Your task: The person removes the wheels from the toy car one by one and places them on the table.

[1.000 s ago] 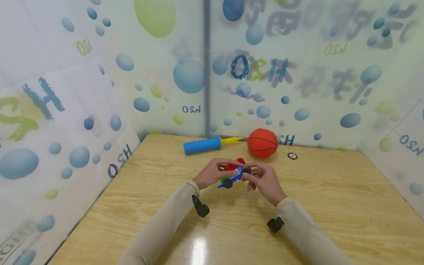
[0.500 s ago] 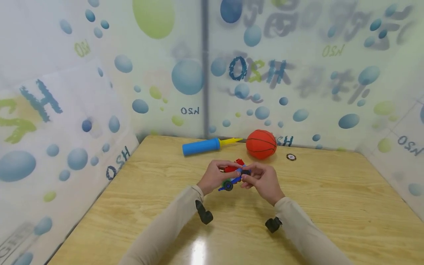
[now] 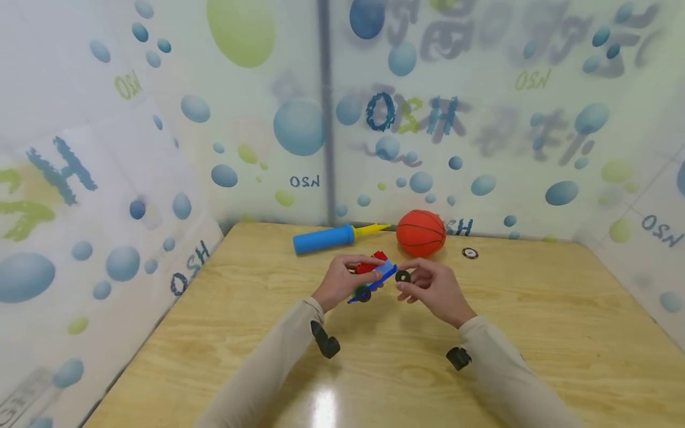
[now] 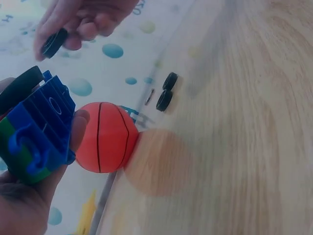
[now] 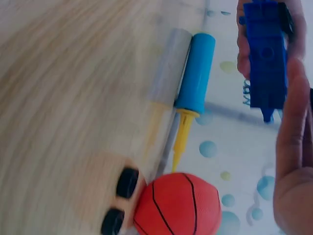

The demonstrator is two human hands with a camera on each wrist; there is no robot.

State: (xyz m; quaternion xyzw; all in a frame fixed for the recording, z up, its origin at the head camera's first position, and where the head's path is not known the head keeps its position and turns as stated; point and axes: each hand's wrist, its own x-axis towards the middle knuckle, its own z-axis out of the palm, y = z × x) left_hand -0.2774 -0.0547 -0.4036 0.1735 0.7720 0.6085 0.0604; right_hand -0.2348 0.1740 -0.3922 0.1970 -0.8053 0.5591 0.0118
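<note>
In the head view my left hand (image 3: 342,280) grips a toy car (image 3: 383,272) built of blue, green and red blocks, held up over the table. One black wheel (image 3: 363,293) sits at its near end. My right hand (image 3: 436,288) pinches a loose black wheel (image 3: 403,277) between thumb and fingers, a small gap away from the car's far end. The left wrist view shows the blue underside (image 4: 49,117) of the car and the pinched wheel (image 4: 54,43) above it. In the right wrist view, the right hand (image 5: 293,132) hides most of its wheel.
Behind the hands lie a blue hand pump (image 3: 324,239) with a yellow nozzle, a red ball (image 3: 421,232) with black lines and a small round chip (image 3: 470,253). Two more black wheels (image 4: 165,100) rest on the wooden table (image 3: 535,309) near the ball. Patterned sheets stand behind.
The right hand has drawn the black wheel away from the car's far end, moving slightly right. The left hand has shifted a little left with the car.
</note>
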